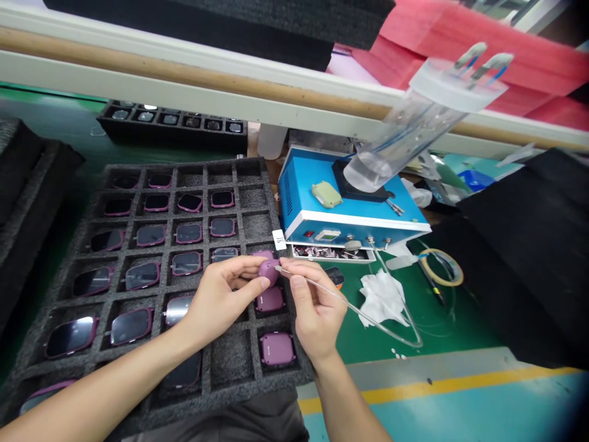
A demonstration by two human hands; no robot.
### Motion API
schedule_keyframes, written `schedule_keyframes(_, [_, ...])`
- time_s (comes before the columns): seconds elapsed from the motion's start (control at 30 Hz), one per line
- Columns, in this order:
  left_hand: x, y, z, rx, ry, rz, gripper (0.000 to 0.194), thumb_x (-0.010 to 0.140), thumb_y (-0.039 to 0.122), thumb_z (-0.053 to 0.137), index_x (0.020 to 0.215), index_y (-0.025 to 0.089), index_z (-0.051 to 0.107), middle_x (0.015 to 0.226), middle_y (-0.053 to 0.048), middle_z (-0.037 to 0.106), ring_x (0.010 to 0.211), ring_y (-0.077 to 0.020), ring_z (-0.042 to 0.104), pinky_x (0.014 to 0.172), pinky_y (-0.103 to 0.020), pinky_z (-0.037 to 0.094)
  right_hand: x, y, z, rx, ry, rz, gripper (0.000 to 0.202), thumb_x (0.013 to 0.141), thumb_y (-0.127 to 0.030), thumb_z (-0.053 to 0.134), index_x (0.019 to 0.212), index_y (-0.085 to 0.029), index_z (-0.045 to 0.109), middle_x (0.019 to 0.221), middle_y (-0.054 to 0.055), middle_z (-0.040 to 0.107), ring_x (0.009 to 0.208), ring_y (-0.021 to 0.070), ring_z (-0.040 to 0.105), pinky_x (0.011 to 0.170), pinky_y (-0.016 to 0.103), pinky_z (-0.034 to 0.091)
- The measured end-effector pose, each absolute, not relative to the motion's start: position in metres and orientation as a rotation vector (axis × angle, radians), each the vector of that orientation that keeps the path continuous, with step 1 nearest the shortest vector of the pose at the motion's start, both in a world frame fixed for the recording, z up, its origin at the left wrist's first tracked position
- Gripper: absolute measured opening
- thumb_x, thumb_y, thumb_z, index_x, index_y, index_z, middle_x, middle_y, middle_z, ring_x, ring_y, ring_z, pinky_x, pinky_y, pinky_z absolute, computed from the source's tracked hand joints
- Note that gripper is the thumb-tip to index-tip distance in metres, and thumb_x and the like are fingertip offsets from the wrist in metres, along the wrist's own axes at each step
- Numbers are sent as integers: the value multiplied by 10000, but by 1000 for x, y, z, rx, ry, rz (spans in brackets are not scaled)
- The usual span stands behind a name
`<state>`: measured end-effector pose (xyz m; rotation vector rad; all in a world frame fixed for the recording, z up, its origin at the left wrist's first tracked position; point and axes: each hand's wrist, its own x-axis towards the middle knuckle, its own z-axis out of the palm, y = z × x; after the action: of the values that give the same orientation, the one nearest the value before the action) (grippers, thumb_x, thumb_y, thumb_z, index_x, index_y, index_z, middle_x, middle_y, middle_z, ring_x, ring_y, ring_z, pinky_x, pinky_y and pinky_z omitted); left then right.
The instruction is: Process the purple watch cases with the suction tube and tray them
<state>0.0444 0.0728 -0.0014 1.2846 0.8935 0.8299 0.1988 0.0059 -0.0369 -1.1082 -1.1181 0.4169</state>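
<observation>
Currently, your left hand [229, 293] pinches a purple watch case [267, 271] above the foam tray [255, 227], near its right edge. Your right hand [316, 304] grips a thin clear tube [368, 319], its tip at the case. Purple-framed watches [131, 325] sit in the tray's compartments. Beyond stands a blue machine [306, 181] bearing a clear cylinder [398, 144] and a pale green watch case [326, 194].

Electronics assembly workshop. Tells: foam tray [232, 359] with rows of watch-like units [277, 348], blue benchtop machine [359, 210] with switch, display; drawer [331, 260] of tiny parts; green worktop [464, 334].
</observation>
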Motion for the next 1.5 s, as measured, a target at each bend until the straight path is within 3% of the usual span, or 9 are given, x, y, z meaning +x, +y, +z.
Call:
schedule_keyframes(0.23, [44,72,-2,1288,900,827,352,792,280,864,1120,157,830,1046,-95,862,946,-255,811,868,-365,642,198,5,-37,-1132,-1116,411,169,1023,-204,632,1056,-247,792,1079,66,806,1063,215,777,926,390,660])
schedule_keyframes(0.67, [45,69,0,1277,898,816,360,789,279,828,1122,141,817,1044,-101,862,939,-246,807,811,-326,630,196,3,-39,-1124,-1089,431,168,1014,-187,644,1040,-249,798,1055,45,805,1043,186,778,899,333,659])
schedule_keyframes(0.97, [44,69,-1,1304,910,813,340,803,279,829,1118,152,824,1033,-95,860,942,-253,800,829,-350,628,196,3,-38,-1156,-1076,433,148,1011,-226,652,1020,-233,799,1059,78,808,1049,234,783,878,401,673])
schedule_keyframes(1.5, [43,71,0,1332,917,813,330,814,283,827,1115,147,822,1026,-99,855,929,-251,796,844,-360,634,197,4,-40,-1155,-1099,425,153,1015,-230,642,1033,-229,794,1064,80,808,1055,232,780,890,396,674])
